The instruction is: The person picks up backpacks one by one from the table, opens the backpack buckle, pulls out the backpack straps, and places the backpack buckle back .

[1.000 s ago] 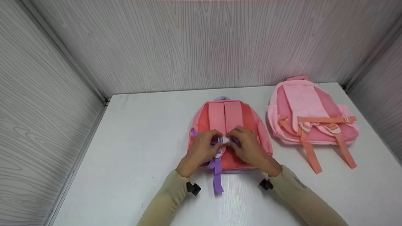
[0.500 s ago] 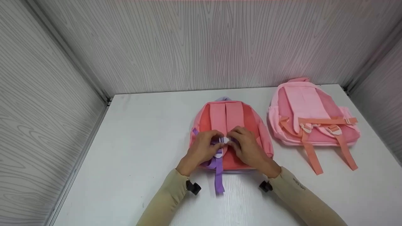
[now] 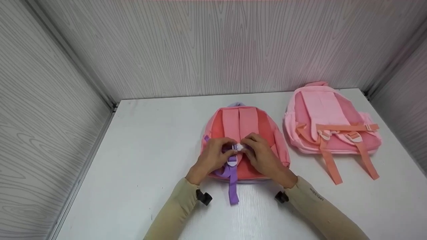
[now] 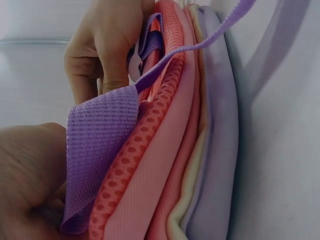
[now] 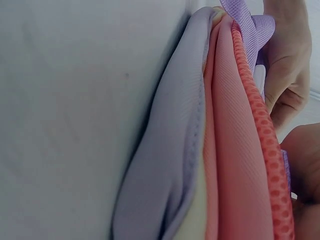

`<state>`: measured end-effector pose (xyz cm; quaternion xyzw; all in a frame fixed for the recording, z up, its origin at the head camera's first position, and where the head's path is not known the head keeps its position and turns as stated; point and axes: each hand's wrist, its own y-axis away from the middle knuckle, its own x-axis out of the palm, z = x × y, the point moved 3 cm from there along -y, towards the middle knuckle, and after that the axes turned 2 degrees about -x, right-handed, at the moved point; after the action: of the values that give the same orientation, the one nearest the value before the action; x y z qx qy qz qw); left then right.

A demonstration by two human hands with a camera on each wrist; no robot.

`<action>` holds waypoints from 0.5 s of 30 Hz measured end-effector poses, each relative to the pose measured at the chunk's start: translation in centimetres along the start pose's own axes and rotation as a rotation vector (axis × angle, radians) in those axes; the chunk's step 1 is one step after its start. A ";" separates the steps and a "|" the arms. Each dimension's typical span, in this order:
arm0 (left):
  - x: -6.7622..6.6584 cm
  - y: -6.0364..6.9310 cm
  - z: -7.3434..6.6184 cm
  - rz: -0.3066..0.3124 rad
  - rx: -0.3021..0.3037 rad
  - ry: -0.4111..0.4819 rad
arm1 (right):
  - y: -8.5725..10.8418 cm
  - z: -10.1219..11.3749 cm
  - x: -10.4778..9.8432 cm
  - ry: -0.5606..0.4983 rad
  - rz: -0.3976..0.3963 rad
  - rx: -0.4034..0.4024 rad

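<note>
A coral-pink backpack (image 3: 283, 146) with a lilac front lies back side up on the white table, shoulder straps (image 3: 248, 120) folded down its middle. Over it, my left hand (image 3: 211, 156) pinches the left end of a white side-release buckle (image 3: 239, 147). The fingers and thumb of my right hand (image 3: 263, 156) pinch its right end. Whether the two halves are fully clicked together cannot be told, since fingertips cover the ends. A purple webbing strap (image 3: 233, 190) hangs from a white slider (image 3: 232, 162) over the near edge. In the left wrist view, looped purple webbing (image 4: 100, 145) passes beside the hand.
To the right lies a light pink backpack (image 3: 327, 110), with orange webbing straps (image 3: 330, 166) hanging toward the near side. Wood-grain panels (image 3: 217, 50) enclose the white table (image 3: 150, 143) at the back and both sides.
Both hands remain at the buckle. My left hand has shifted up very slightly, and more of the white slider below it shows. The light pink backpack lies as before.
</note>
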<state>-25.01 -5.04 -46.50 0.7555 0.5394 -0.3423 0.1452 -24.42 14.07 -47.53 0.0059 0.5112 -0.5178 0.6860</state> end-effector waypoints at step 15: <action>-0.2 -0.1 0.2 0.010 0.008 0.013 | 0.0 0.0 -0.4 -0.034 -0.002 0.015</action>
<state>-25.24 -5.26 -46.53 0.7609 0.5352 -0.3390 0.1402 -24.45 14.34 -47.29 0.0016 0.4957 -0.5222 0.6939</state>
